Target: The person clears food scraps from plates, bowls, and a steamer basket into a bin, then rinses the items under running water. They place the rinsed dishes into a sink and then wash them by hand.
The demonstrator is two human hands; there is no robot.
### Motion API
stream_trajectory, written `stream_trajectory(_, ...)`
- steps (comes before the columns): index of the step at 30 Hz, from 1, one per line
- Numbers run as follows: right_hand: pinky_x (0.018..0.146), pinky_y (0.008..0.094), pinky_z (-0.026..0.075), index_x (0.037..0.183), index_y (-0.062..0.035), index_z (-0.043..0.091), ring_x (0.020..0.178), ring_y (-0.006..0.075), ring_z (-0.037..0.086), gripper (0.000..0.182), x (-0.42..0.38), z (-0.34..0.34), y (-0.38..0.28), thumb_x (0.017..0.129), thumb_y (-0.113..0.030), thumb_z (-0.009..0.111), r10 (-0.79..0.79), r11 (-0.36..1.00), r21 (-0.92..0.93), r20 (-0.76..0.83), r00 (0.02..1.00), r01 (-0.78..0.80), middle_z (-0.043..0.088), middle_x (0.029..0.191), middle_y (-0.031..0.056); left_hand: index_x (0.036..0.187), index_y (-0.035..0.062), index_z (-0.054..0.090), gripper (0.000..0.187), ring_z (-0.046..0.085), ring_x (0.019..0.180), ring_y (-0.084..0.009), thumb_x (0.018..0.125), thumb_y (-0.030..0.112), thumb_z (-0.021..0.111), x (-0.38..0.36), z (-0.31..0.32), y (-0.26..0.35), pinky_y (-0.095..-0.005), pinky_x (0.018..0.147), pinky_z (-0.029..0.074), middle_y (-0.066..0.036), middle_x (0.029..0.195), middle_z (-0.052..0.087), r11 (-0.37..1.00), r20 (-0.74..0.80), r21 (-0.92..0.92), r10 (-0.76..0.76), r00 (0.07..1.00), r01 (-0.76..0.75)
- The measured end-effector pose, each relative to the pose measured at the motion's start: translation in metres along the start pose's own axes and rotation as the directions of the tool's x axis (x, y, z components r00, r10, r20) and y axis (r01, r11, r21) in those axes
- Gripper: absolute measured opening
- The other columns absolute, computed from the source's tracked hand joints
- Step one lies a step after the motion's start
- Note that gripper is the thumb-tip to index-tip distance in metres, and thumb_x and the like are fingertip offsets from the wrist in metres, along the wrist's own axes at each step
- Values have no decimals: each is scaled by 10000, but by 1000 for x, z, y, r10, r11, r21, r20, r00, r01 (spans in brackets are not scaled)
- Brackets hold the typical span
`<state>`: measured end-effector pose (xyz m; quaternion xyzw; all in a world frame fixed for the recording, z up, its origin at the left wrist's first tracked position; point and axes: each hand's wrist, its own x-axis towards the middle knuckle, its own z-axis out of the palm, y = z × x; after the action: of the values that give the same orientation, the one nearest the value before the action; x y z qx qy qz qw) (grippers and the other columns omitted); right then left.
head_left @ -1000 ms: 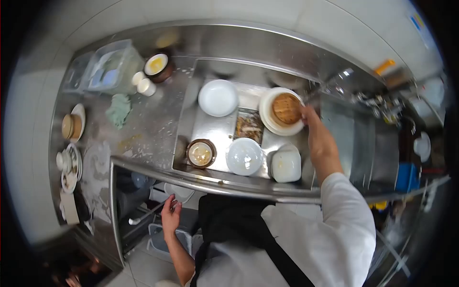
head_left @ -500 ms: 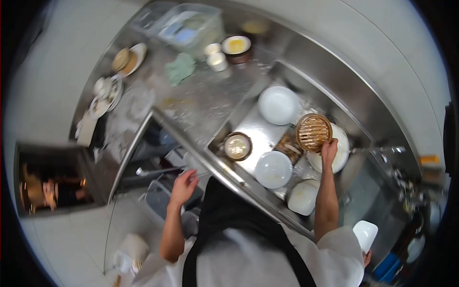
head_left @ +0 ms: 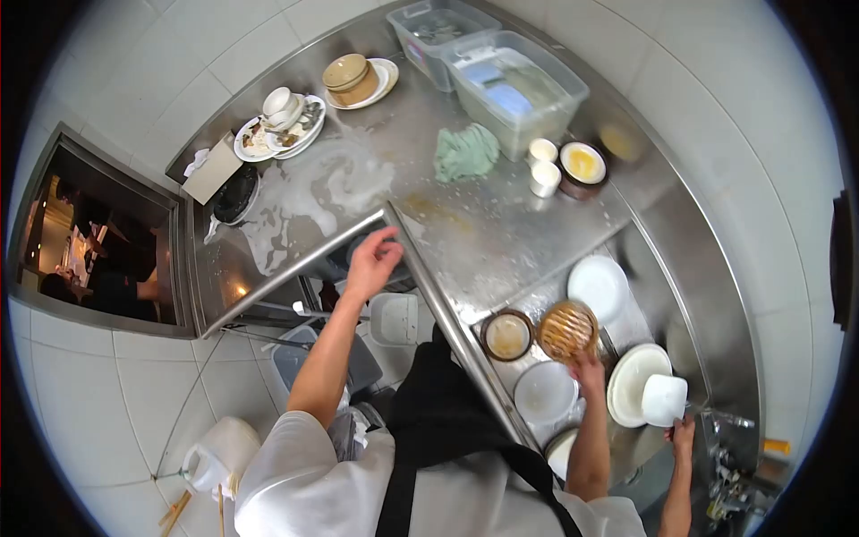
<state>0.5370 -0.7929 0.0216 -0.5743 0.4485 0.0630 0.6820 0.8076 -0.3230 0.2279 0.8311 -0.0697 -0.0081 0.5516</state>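
Observation:
My right hand (head_left: 587, 374) grips the near edge of a small round bamboo steamer basket (head_left: 568, 329), its slats facing up, over the metal sink area. Left of it is a dark-rimmed round dish (head_left: 507, 335) with a pale inside. A white plate (head_left: 598, 288) lies just beyond the basket, and a white bowl (head_left: 546, 392) is on its near side. My left hand (head_left: 374, 261), fingers loosely bent and apart, is empty above the corner of the counter's metal rail (head_left: 394, 219).
Another person's hand (head_left: 682, 434) holds a white square bowl (head_left: 665, 399) over a large white plate (head_left: 625, 394). Across the counter are a green cloth (head_left: 467, 152), a clear plastic tub (head_left: 514, 89), stacked soiled dishes (head_left: 284, 130) and a black bowl (head_left: 236, 192).
The view has turned toward the left counter. My right hand has carried the steamer basket leftward, near the dark-rimmed dish. My left hand has reached forward. The other person's square bowl is over the large plate.

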Motion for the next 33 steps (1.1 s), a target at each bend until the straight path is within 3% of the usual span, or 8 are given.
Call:
stream_trajectory(3, 669, 292, 543, 1052, -35, 591, 730, 177, 620, 257, 7, -127, 13, 917, -249, 549, -229, 855, 408, -260, 938, 321, 643, 838, 63, 1154, 53, 590, 319, 621, 812, -110, 839, 68, 639, 70, -59, -39, -242, 698, 486, -56, 972, 648, 995, -84, -84, -67, 994, 60)
stream_trajectory(5, 689, 275, 556, 1015, 45, 583, 768, 180, 625, 232, 8, -259, -3, 890, -149, 556, -92, 676, 682, -297, 950, 279, 637, 885, 105, 1175, 36, 564, 314, 634, 814, -136, 873, 107, 614, 119, -86, -46, -247, 683, 495, -78, 968, 637, 955, -129, -282, -136, 982, 95)
stream_trajectory(11, 638, 277, 570, 860, -1, 606, 671, 200, 641, 146, -33, -235, -50, 834, -117, 521, 24, 689, 625, -527, 850, 368, 636, 737, 117, 1165, -20, 483, 375, 648, 761, -185, 912, 240, 580, 316, -131, -78, -277, 630, 534, -108, 949, 617, 748, -140, -638, -344, 929, 181)
stream_trajectory(17, 535, 263, 461, 1017, -40, 585, 635, 143, 597, 180, -99, 48, -115, 873, -146, 567, 4, 997, -70, -210, 978, -19, 599, 780, 29, 1030, -88, 522, 345, 641, 600, -223, 893, 224, 580, 488, -161, -110, -278, 465, 536, -179, 876, 616, 723, -163, -632, -476, 864, 279)
stream_trajectory(25, 673, 304, 507, 986, 2, 626, 759, 188, 640, 152, -96, 153, -152, 868, -73, 565, -348, 693, -699, -112, 931, 174, 650, 841, 91, 1067, -106, 505, 286, 645, 620, -223, 832, 56, 521, 529, -167, -151, -270, 521, 565, -181, 877, 614, 802, -297, -571, -401, 867, 175)
stream_trajectory(27, 716, 300, 505, 1023, -3, 615, 814, 182, 638, 170, -86, 217, -183, 872, -69, 573, -523, 609, -689, 24, 852, 393, 659, 910, 113, 1112, -75, 486, 298, 642, 656, -207, 852, 62, 533, 482, -162, -131, -264, 564, 562, -162, 892, 611, 904, -359, -423, -230, 904, 62)
stream_trajectory(30, 884, 288, 482, 1147, -30, 584, 991, 144, 603, 250, -82, 361, -256, 900, -69, 591, -316, 871, -291, 284, 905, 395, 635, 1069, 66, 1090, -42, 515, 232, 631, 684, -148, 881, 58, 522, 397, -132, -96, -246, 535, 522, -119, 896, 630, 901, -310, -427, -70, 948, -73)
stream_trajectory(33, 969, 344, 432, 1412, -90, 288, 1165, 241, 515, 625, -55, 471, -290, 888, -112, 630, -451, 888, 156, 482, 751, 433, 450, 1341, 139, 1114, -21, 518, 243, 622, 686, -126, 898, 87, 545, 318, -94, -80, -241, 556, 520, -91, 875, 630, 934, -61, -357, -46, 997, 21)
